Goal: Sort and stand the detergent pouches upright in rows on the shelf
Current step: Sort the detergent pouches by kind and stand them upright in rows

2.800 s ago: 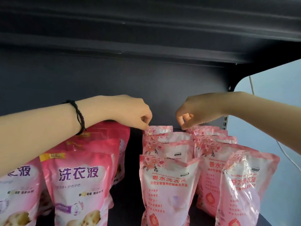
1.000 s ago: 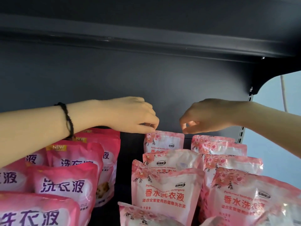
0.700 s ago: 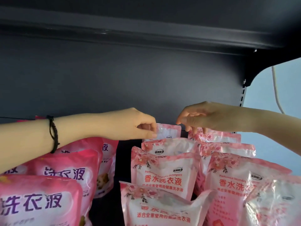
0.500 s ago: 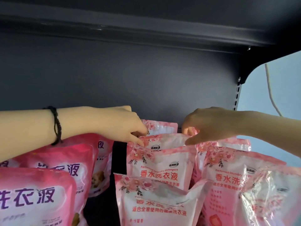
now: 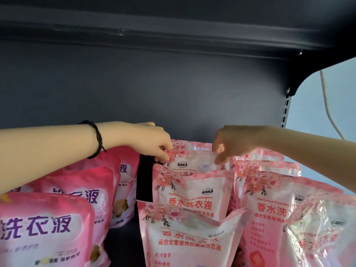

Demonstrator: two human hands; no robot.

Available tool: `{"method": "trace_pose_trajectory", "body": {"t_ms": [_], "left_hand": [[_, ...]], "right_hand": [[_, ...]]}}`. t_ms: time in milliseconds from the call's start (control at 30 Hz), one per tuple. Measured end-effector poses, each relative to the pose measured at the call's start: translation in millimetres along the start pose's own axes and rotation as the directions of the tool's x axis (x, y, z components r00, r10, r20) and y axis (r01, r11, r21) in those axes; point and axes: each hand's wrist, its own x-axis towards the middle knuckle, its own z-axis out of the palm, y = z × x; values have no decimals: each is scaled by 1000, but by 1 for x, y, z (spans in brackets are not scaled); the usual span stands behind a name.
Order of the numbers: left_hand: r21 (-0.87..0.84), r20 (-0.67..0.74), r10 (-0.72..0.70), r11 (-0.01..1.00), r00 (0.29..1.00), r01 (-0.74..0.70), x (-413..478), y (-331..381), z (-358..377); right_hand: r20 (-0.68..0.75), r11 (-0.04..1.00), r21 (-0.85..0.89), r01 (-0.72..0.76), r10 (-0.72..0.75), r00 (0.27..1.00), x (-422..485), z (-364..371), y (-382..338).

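Light pink flower-printed detergent pouches stand in two rows at the right of the shelf. My left hand (image 5: 154, 139) pinches the top left corner of the second-from-back pouch (image 5: 192, 162) in the middle row. My right hand (image 5: 229, 143) pinches that pouch's top right corner. Behind it stands the rearmost pouch (image 5: 190, 144). In front stand two more of the same kind (image 5: 192, 195). Darker pink pouches with purple lettering (image 5: 81, 189) stand in rows at the left, under my left forearm.
The dark shelf back panel (image 5: 154, 89) rises right behind the pouches and the upper shelf (image 5: 154, 26) hangs overhead. A narrow dark gap (image 5: 143, 180) separates the two kinds. The right row of flower pouches (image 5: 269, 189) ends at the shelf upright (image 5: 285, 108).
Both hands have come down from the rearmost pouch to the pouch in front of it and taken hold of its top corners. The view has shifted slightly.
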Motion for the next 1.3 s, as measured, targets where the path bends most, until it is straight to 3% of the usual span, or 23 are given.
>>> {"method": "trace_pose_trajectory", "body": {"t_ms": [200, 300, 367, 533, 767, 867, 1067, 1300], "left_hand": [[87, -49, -29, 996, 998, 34, -12, 5, -6], [-140, -115, -52, 990, 992, 35, -33, 9, -21], [-318, -160, -10, 947, 987, -42, -50, 15, -28], [-422, -146, 95, 894, 985, -149, -86, 38, -29], [-372, -204, -43, 927, 978, -37, -81, 51, -15], [-434, -161, -102, 901, 982, 22, -76, 50, -15], [-476, -102, -143, 876, 984, 78, -74, 48, -16], [-410, -190, -145, 910, 971, 56, -107, 59, -32]], "right_hand": [[-39, 1000, -19, 2, -2, 999, -12, -5, 0], [-206, 992, 108, 63, -40, 978, -35, -12, -6], [-298, 963, 224, 151, -79, 951, -54, -14, -12], [-307, 913, 324, 248, -146, 940, -86, -11, -30], [-322, 956, 248, 158, -73, 944, -74, 4, -42], [-212, 951, 306, 33, 34, 977, -69, 3, -40], [-108, 945, 323, -56, 95, 990, -68, -2, -44], [-251, 981, 178, -72, 116, 961, -97, -18, -67]]}}
